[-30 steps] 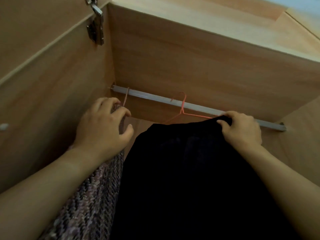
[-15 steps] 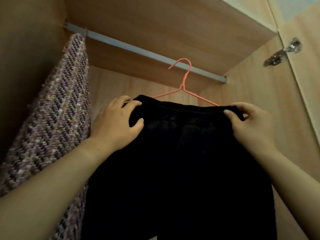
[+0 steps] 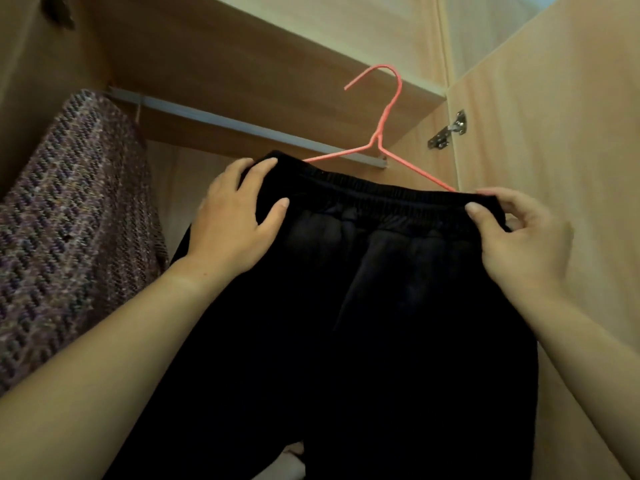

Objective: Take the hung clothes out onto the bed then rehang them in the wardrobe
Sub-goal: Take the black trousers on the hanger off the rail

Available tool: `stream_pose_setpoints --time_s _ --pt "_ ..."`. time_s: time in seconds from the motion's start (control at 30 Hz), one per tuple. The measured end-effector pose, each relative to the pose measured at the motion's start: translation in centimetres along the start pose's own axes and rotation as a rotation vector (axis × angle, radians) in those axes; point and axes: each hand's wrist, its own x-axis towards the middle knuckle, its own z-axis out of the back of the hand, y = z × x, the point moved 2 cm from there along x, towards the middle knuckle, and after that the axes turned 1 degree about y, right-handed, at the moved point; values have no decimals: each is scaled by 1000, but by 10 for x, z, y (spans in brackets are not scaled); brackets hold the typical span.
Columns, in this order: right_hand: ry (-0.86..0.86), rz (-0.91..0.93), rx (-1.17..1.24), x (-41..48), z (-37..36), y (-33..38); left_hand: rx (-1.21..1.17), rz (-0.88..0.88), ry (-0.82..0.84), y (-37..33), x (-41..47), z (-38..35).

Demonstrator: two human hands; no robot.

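Inside the light wooden wardrobe [image 3: 263, 57], black trousers with a stretchy waistband [image 3: 381, 306] sit on a thin pink wire hanger [image 3: 384, 133], near the grey metal rail [image 3: 225, 121]. The left hand [image 3: 232, 223] grips one end of the waistband, fingers curled over it. The right hand [image 3: 519, 244] pinches the other end. The hook looks free of the rail, but the angle makes that hard to tell. It would help to hold both ends level so the trousers do not slide off. A purple woven garment [image 3: 69, 220] hangs at the left. A silver hinge [image 3: 446, 131] sits by the door.
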Motion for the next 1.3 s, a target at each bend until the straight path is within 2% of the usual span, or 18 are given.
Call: stream_pose_setpoints --time_s 0.1,0.23,0.6,0.7,0.83,1.03,1.3 --pt "29 -22 31 5 44 21 98 -12 -47 -32 -5 35" --pt "97 -67 34 -6 99 42 186 14 15 -67 -32 59" --pt "290 -247 -224 -98 254 99 -167 170 146 -158 -187 93" --pt "267 -281 -306 -126 312 125 -296 186 224 -199 -226 102" --pt "249 -296 -540 -167 409 166 -424 163 340 -262 -284 116" --pt "147 -416 -776 -220 558 227 -664 107 502 -383 -349 128" --pt "12 -421 -1130 -226 720 314 -1030 40 666 -553 -398 129"
